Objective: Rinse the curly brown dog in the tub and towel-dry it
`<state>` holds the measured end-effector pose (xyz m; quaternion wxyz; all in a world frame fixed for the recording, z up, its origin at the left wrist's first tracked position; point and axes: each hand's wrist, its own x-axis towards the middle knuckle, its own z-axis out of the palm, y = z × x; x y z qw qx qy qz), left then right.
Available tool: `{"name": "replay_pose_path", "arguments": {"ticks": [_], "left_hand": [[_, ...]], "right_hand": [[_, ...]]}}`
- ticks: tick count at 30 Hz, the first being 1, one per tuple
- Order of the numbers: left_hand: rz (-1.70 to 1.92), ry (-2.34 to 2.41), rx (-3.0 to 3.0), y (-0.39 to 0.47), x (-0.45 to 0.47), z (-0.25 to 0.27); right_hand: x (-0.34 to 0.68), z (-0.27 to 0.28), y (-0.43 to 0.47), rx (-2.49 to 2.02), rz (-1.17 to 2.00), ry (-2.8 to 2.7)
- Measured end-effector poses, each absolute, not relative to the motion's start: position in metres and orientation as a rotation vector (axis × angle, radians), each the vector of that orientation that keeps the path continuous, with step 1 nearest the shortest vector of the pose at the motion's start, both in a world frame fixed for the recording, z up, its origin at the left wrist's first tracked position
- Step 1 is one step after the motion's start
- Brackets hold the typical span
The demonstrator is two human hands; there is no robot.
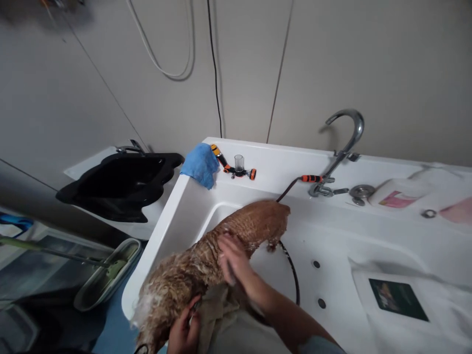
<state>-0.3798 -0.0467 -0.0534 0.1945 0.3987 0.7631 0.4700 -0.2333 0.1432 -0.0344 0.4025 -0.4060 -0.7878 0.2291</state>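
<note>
Brown and wet, the dog [258, 223] stretches from near left to far right across the tub [342, 241], my right hand [236, 260] open on its back, my left hand [185, 330] curled at its near end, holding what I can't tell.

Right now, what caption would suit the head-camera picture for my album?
Right hand on a wet, sudsy brown dog in a white tub, left hand at its front end.

A pale gray wall [405, 73] behind a white tub [162, 228]
Thin lines [282, 59] cross it. A white cord [153, 58] and a black cord [214, 64] hang there. A black sink [105, 209] sits left of the tub. The light is dim.
</note>
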Motion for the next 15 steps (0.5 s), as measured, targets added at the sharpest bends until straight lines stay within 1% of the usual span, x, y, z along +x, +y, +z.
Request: {"name": "replay_pose_path", "arguments": {"ticks": [2,4,8,10,12,15], "left_hand": [[1.353,2.04,1.061,-0.049,-0.389,-0.063],[1.318,1.99,1.075,-0.047,-0.396,-0.067],[1.281,1.901,1.162,-0.045,-0.404,-0.069],[1.312,1.89,1.188,-0.046,-0.407,-0.072],[1.321,1.887,1.226,-0.047,-0.41,-0.077],[1.307,1.886,1.297,-0.048,-0.413,-0.082]], "right_hand": [[-0.269,-0.035,0.135,-0.852,0.51,-2.214],[-0.264,-0.036,0.147,-0.877,0.385,-2.327],[-0.179,-0.024,0.209,-1.384,0.133,-2.177],[-0.156,-0.008,0.229,-1.551,0.098,-2.072],[-0.171,0.006,0.225,-1.483,0.169,-2.119],[-0.241,0.015,0.191,-1.076,0.337,-2.377]]}}
